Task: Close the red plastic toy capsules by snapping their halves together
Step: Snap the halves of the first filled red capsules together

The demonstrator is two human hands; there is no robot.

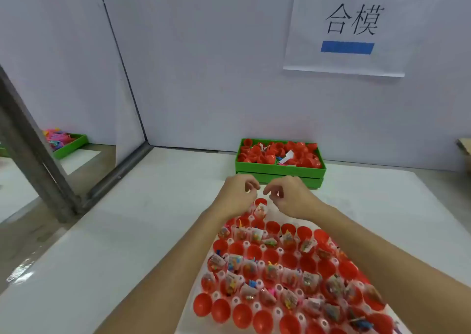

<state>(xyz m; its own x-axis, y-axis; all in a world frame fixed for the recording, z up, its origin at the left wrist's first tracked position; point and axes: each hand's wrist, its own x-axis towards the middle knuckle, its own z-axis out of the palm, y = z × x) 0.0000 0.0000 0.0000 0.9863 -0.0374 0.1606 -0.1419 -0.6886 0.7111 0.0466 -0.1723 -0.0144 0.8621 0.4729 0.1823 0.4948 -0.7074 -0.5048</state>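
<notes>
Between capsules: my left hand (235, 193) and right hand (290, 197) hover loosely curled, empty; next I pick a filled capsule (260, 210).

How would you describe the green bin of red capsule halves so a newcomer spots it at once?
Start at the paper sign on the back wall. Straight below it, on the white table, sits the green bin, heaped with red halves. The other green tray, far left, holds pink pieces.
</notes>
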